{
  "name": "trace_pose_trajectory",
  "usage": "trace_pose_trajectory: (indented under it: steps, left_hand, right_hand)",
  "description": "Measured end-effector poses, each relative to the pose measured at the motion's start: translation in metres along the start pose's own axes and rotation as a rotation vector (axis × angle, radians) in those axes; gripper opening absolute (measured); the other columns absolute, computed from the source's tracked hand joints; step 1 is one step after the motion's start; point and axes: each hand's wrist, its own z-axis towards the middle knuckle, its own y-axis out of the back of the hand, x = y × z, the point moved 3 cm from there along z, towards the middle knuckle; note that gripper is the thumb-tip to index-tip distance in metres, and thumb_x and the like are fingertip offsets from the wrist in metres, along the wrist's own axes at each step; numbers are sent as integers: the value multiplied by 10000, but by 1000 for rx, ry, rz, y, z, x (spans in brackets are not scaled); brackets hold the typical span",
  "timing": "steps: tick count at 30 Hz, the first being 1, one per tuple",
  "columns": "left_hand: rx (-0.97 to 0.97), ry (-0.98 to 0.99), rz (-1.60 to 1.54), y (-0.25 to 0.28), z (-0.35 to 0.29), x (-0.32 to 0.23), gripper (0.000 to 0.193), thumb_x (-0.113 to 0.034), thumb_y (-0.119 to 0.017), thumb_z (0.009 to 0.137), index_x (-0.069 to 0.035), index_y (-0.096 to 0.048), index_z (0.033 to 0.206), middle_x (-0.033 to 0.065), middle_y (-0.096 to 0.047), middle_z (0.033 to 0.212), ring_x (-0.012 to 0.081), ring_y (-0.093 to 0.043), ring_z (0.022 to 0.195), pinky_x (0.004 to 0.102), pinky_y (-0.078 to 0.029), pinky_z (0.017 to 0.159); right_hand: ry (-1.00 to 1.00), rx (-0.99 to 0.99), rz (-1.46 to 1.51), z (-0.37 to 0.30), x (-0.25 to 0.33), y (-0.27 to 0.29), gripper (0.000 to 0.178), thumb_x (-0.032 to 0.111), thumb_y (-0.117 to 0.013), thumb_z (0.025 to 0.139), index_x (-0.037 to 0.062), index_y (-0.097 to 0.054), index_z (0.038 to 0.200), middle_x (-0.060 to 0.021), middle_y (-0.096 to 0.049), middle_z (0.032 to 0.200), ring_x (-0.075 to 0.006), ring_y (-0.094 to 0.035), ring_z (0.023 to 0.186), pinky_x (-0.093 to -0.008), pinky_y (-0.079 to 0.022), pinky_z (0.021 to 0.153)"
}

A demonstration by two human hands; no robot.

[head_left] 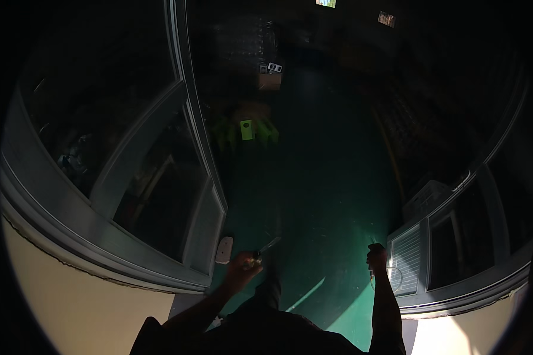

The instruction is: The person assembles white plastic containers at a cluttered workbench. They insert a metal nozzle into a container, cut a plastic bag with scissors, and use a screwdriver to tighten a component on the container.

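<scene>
Far down the dark green floor, left of centre, a small yellow-green rectangular label (247,129) stands upright on the front of a bright green thing, too dim to tell what kind. Farther off, near the top centre, a brown cardboard box (270,80) sits on the floor, and on top of it lies a small dark plate with two white squares (274,67). At the very far end, two small lit rectangles show: a greenish-white one (326,3) at the top edge and a reddish one (386,19) just right of it. Which are screens or signs cannot be told.
</scene>
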Motion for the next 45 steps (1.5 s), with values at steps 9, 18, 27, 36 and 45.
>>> trace_pose_trajectory:
  steps: [9,18,27,36,45]
  left_hand:
    - [-48,73,-163,14,352,-56,417,-185,-822,940,-82,-613,1286,78,-619,1259,246,-656,1189,429,-545,1040]
    - [-135,-100,-92,65,667,5,495,-120,-848,907,-103,-603,1337,48,-626,1254,199,-658,1182,404,-540,1037]
    - [-514,-60,-69,219,870,21,409,-89,-842,902,-68,-631,1252,52,-713,1168,176,-685,1104,371,-547,987]
    - [-937,23,-63,455,983,106,471,-156,-863,876,-50,-613,1260,66,-703,1076,141,-657,1005,348,-555,893]
    - [-1301,114,-25,704,959,155,443,-112,-853,863,-27,-621,1230,70,-721,1077,121,-660,975,317,-542,899]
  right_hand:
    - [-938,375,-457,30,-106,-107,323,297,-514,1000,72,-707,1128,-144,-666,727,-277,-622,522,-438,-509,453]
    - [-913,415,-539,346,-84,-256,204,240,-535,996,108,-686,1028,-85,-602,673,-223,-564,488,-389,-460,416]
    - [-484,313,-420,892,66,-425,133,182,-556,992,143,-666,929,-27,-538,620,-169,-505,454,-340,-411,380]
    - [-57,540,-452,1178,123,-744,188,242,-628,994,127,-596,849,-14,-545,653,-169,-552,542,-338,-471,463]
    - [-369,1240,-1113,1005,-7,-973,110,167,-642,932,67,-689,929,-112,-694,725,-249,-688,570,-399,-552,477]
